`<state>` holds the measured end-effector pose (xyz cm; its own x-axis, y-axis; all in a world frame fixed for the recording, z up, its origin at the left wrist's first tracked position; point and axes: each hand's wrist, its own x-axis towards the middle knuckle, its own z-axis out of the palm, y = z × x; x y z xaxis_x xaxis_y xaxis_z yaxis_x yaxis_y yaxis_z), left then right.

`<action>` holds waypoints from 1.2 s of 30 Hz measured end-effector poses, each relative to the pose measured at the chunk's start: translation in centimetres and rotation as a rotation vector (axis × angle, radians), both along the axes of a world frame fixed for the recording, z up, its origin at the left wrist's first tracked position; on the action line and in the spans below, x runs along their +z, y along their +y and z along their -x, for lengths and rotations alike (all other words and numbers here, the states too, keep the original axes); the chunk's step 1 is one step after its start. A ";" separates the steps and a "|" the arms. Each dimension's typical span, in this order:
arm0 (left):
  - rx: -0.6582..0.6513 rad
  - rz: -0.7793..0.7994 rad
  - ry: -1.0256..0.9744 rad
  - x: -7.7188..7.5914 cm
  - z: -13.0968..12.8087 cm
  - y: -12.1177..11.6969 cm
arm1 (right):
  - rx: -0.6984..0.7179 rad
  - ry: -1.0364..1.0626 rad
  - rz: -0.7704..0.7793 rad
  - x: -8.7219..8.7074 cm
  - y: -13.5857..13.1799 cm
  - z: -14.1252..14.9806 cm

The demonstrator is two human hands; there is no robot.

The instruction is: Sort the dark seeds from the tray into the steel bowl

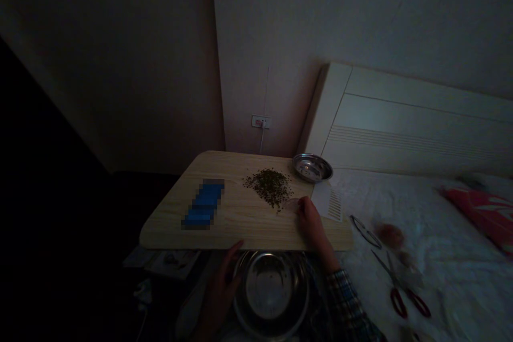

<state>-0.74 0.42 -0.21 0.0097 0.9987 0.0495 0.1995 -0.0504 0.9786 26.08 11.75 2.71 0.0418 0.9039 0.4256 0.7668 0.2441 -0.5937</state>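
1. Steel basin: mouth upward, beneath the middle of the table's near edge.
2. Left hand: beside the basin's left rim, a finger extended at the near edge; whether it grips the rim, cannot tell.
3. Right hand: over the table's right part, fingers closed on a thin clear sheet.
4. Small dark-green seeds: loose heap, right of the table's middle, nearer the far edge; sheet just beside its near-right fringe.
5. Steel dish: far right corner.
6. White slotted panel: along the right edge.
7. Blue rectangular item: towards the left edge; pixelated, identity not legible.
8. Red-handled scissors: on the bed, beyond the right edge.
9. Handling note: sheet probably works best with its edge flat to the wood, in short, slow strokes from the outer fringe; quick flicks could scatter seeds. Basin rim is best set snug under the near edge, to catch strays.
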 end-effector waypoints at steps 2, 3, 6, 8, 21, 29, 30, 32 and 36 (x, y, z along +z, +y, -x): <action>-0.003 -0.007 -0.015 0.0 0.0 -0.1 | -0.009 -0.006 -0.006 -0.1 -0.2 -0.1; -0.009 -0.005 -0.020 0.0 0.0 -0.1 | -0.015 -0.009 -0.006 -0.1 -0.3 -0.1; -0.012 0.007 -0.004 -0.2 0.0 -0.1 | -0.019 -0.020 -0.004 -0.2 -0.6 -0.1; -0.008 0.009 0.012 -0.3 0.0 -0.1 | -0.015 -0.025 -0.002 -0.2 -0.7 -0.1; -0.008 0.004 -0.009 -0.1 -0.1 0.0 | -0.100 0.018 -0.023 -0.3 -1.2 0.5; -0.029 0.044 -0.027 0.0 0.0 0.0 | -0.064 -0.015 -0.009 -0.4 -0.8 0.4; -0.030 0.038 -0.031 0.0 0.0 0.0 | -0.059 -0.015 -0.008 -0.5 -0.7 0.4; -0.021 0.015 -0.027 0.0 0.0 -0.1 | -0.045 -0.018 -0.011 -0.4 -0.7 0.4; -0.015 0.017 -0.013 -0.1 0.0 -0.1 | -0.029 -0.028 -0.021 -0.1 -1.0 0.6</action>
